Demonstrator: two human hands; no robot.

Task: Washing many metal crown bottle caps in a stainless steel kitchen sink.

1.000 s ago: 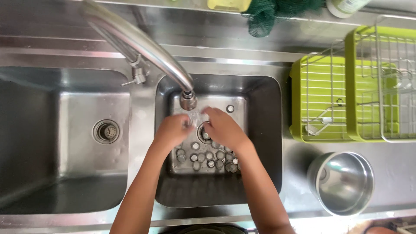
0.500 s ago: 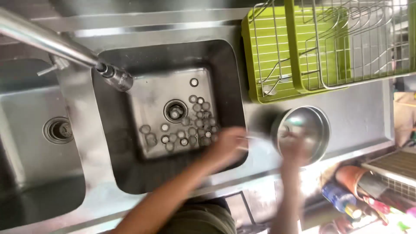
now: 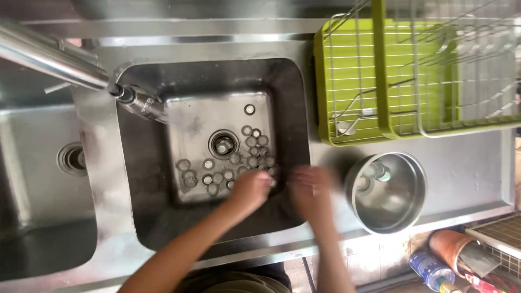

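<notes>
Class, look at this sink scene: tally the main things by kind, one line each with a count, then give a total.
Sink basins: 2
Faucet: 1
Green dish rack: 1
Steel bowl: 1
Hands, left hand and right hand: 2
Total: 7

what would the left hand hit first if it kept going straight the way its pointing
Most likely the cluster of small metal rings on the sink floor, just beyond the left hand. The hand points up the picture toward the drain beyond them. Its height above the floor is unclear.
</notes>
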